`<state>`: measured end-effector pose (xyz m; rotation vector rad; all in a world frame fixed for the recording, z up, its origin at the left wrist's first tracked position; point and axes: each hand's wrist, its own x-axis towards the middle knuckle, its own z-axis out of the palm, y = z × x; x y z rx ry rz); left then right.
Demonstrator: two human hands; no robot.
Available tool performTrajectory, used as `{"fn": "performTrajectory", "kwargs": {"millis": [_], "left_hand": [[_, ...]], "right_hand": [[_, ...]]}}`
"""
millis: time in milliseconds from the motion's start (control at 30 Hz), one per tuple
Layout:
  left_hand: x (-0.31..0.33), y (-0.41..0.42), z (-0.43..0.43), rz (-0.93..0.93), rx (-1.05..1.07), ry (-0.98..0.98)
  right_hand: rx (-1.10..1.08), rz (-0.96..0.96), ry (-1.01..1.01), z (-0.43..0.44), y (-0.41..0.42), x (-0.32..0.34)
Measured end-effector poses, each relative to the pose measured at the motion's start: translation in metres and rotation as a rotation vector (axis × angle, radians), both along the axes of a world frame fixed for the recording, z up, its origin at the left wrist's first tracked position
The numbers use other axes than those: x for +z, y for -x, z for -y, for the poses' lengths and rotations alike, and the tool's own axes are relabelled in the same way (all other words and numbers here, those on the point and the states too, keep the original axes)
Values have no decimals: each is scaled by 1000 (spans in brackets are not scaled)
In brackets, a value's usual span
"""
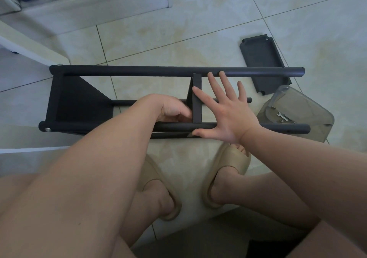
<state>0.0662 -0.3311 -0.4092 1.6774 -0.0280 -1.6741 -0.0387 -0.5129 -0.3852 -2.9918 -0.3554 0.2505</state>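
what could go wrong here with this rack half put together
The middle panel may not be fastened yet; if it tips, the left hand curled beside it could get pinched against the near tube. The right hand only lies flat, no grip, so the rack may shift on the tiles.

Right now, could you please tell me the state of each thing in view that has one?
Rack: lying on its side on the floor, partly assembled.
Middle panel: upright between the tubes.
Left hand: fingers curled beside the middle panel; what it holds is hidden.
Right hand: open, fingers spread, thumb on the near tube.
Loose panel: flat on the floor, unattached.
Clear box: on the floor, holding a wrench and screws.
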Motion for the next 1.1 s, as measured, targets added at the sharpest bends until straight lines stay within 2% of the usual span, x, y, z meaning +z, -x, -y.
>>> {"fn": "performTrajectory", "kwargs": {"millis": [233, 500, 1100], "left_hand": [[3, -1, 3, 19, 33, -9], [-3, -2, -5, -104, 26, 63], [-16, -1, -6, -123, 61, 184]], "right_hand": [[1, -4, 2, 1, -1, 0], [0, -17, 9, -1, 0, 1], [1, -19, 11, 0, 0, 1]]}}
